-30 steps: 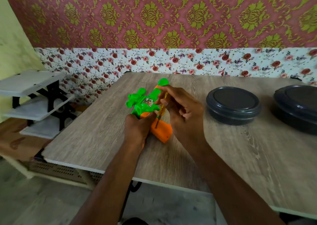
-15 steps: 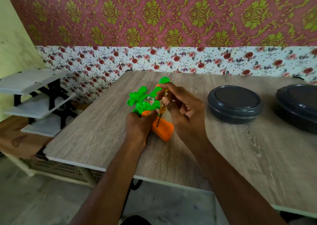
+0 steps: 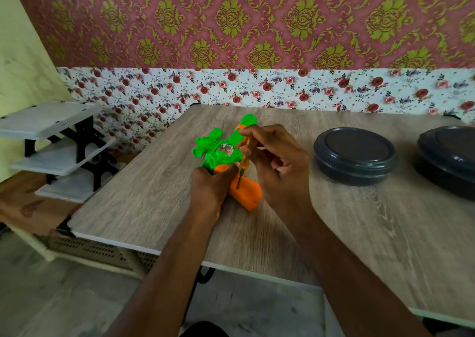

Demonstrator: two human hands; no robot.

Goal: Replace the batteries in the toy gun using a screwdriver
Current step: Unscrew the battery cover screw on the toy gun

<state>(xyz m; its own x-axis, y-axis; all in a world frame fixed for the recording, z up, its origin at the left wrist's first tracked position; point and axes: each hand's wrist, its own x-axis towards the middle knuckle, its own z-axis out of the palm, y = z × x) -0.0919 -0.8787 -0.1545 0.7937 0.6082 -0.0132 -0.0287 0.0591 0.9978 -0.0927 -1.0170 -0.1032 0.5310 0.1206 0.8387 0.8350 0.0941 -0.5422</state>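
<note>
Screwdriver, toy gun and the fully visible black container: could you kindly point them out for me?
screwdriver [image 3: 244, 162], head view, on its yellow handle.
toy gun [image 3: 211, 159], head view, on its green body.
black container [image 3: 356, 148], head view, on the middle of its lid.

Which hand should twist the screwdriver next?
The right hand: it pinches the screwdriver, whose tip sits on the orange grip. The left hand grips the gun, steadying it.
</note>
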